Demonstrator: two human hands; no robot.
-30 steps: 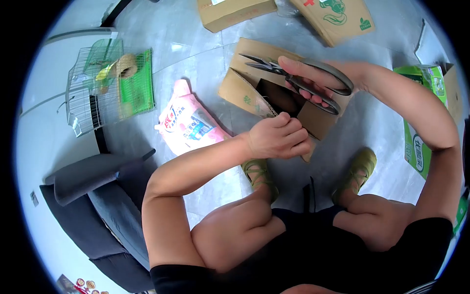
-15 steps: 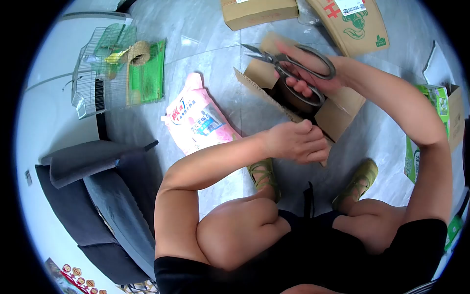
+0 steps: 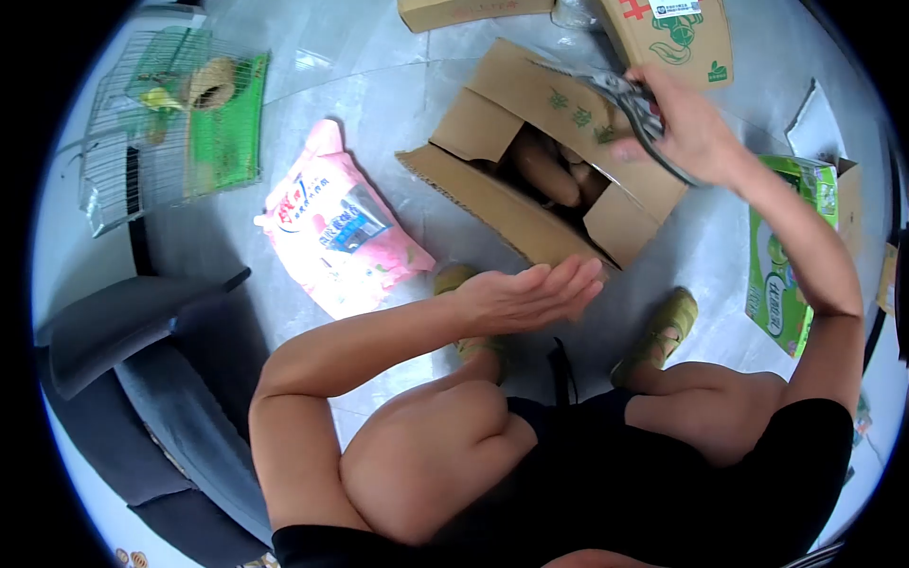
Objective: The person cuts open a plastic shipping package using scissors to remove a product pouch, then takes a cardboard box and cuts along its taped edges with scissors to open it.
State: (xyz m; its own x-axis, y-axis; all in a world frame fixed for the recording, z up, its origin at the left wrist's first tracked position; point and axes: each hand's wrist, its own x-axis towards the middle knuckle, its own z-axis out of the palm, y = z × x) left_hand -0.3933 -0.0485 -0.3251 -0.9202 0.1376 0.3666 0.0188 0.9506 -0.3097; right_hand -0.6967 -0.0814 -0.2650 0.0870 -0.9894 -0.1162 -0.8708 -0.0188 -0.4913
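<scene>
An opened cardboard box (image 3: pixel 478 204) stands on the floor before me, its flaps spread. Long, rounded brown things (image 3: pixel 546 170) lie inside; their kind is unclear. My right hand (image 3: pixel 699 128) is closed around the handles of a pair of scissors (image 3: pixel 646 123) above the box's far right side. Motion blurs the blades, which point left over the far flap. With fingers stretched out and nothing in it, my left hand (image 3: pixel 530 295) hovers by the near flap; whether it touches the cardboard I cannot tell.
A pink and white bag (image 3: pixel 346 227) lies left of the box. Farther left are a wire birdcage (image 3: pixel 222 142) and a dark sofa (image 3: pixel 123 398). Two more cartons, one a printed carton (image 3: pixel 677 43), stand beyond. At right is a green package (image 3: pixel 791 256).
My left hand has gone from curled at the near flap to stretched out. My right hand has moved right with the scissors, uncovering the box's inside. The view has shifted.
</scene>
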